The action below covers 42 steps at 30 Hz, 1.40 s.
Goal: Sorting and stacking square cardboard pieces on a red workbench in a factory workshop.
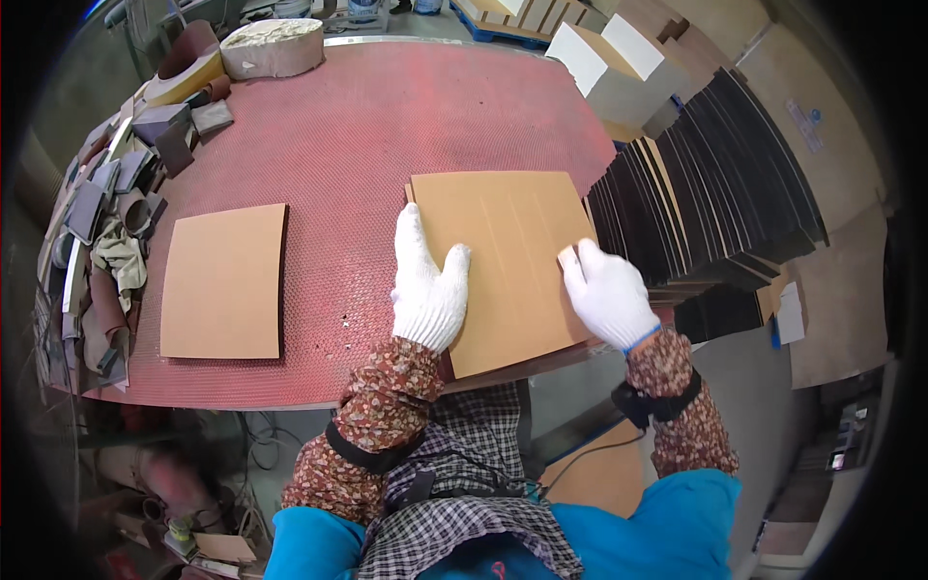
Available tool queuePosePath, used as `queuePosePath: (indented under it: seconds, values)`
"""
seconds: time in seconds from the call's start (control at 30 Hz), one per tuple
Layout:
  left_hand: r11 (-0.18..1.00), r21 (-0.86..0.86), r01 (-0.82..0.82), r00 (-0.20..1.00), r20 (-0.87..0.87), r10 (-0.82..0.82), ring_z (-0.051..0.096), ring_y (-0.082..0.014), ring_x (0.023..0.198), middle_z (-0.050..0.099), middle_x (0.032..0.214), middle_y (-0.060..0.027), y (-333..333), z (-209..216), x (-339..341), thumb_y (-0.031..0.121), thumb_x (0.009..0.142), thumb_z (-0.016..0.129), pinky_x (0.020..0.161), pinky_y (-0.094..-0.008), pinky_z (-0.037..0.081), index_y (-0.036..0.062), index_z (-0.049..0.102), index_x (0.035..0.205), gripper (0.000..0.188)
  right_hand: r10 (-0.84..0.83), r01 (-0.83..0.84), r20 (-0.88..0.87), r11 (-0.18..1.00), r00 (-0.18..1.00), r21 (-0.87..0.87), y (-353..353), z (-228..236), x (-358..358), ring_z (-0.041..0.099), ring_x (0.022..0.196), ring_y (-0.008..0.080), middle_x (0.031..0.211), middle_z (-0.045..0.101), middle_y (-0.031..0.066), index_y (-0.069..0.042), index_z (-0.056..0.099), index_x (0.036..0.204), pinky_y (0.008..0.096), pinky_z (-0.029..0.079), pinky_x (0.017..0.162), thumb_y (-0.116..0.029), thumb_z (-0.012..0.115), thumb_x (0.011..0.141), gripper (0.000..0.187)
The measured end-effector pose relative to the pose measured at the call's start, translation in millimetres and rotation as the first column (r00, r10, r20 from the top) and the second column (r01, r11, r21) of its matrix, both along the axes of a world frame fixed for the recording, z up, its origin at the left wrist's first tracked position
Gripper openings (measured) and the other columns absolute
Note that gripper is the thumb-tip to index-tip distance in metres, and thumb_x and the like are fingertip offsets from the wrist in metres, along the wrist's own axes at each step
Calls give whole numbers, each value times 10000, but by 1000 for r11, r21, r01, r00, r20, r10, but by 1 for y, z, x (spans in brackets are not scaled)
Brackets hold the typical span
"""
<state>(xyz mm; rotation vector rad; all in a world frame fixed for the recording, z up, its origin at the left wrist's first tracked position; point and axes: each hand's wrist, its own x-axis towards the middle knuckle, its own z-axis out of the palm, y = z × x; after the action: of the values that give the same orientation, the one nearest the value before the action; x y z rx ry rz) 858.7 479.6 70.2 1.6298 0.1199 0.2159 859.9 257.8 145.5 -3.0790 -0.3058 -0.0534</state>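
A square brown board (512,232) lies in front of me, with the edge of another board just showing beneath it at the upper left. My left hand (425,290), in a white knit glove, grips the board's left side, its index finger along the edge and its thumb on top. At the right edge, my right hand (609,295), also gloved, has its fingers closed. A small tan bit shows at its fingertips, too small to name. Farther left, a second brown board (224,282) with a dark edge lies flat.
The red textured tabletop (387,116) bears sanding scraps and blocks (159,121) along its left rim. A yellow-edged abrasive roll (188,68) and a pale round block (273,48) stand at the far left. Dark-edged boards (706,184) stand in a row at right, near white panels (599,72).
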Motion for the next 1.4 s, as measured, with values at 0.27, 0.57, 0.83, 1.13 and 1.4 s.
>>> queuePosePath:
  seconds: [0.27, 0.57, 0.83, 1.13, 1.4]
  values:
    - [992, 124, 10, 1000, 14, -12, 336, -363, 1461, 272, 1586, -280, 0, -11, 3, 141, 955, 574, 1201, -428, 305, -60, 136, 1576, 787, 38, -36, 74, 999, 997, -30, 20, -4, 97, 694, 831, 436, 861, 697, 266, -2, 579, 1016, 533, 549, 771, -321, 418, 1032, 357]
    - [996, 85, 7, 999, -37, -4, 354, -367, 1466, 277, 1601, -250, 1, -4, 4, 176, 948, 581, 1213, -412, 289, -35, 195, 1568, 760, 39, -39, -12, 999, 999, 1, 2, -4, 42, 676, 768, 446, 770, 669, 270, -7, 579, 995, 544, 536, 736, -318, 417, 1042, 354]
    - [997, 75, 0, 996, -87, 7, 333, -370, 1478, 263, 1614, -244, 2, 1, 0, 183, 952, 582, 1218, -412, 283, -37, 208, 1567, 753, -3, 14, -283, 999, 959, 37, -4, 29, -72, 660, 697, 450, 708, 643, 266, -1, 565, 975, 559, 527, 664, -300, 460, 1039, 323]
    - [989, 145, -28, 999, -17, 31, 352, -361, 1462, 298, 1590, -261, -2, -12, 5, 172, 957, 579, 1210, -427, 300, -22, 182, 1580, 763, 343, -348, -62, 922, 937, -172, 16, 18, -51, 675, 650, 345, 769, 614, 173, -22, 596, 1055, 476, 550, 579, -193, 492, 1020, 203]
    - [995, 85, -48, 999, -12, 49, 363, -345, 1455, 308, 1585, -252, -1, -12, 2, 105, 944, 604, 1199, -413, 318, -27, 196, 1573, 761, 96, -96, 1, 995, 995, 9, 47, -1, 60, 685, 791, 438, 811, 688, 263, -33, 616, 977, 533, 540, 755, -351, 425, 1028, 375]
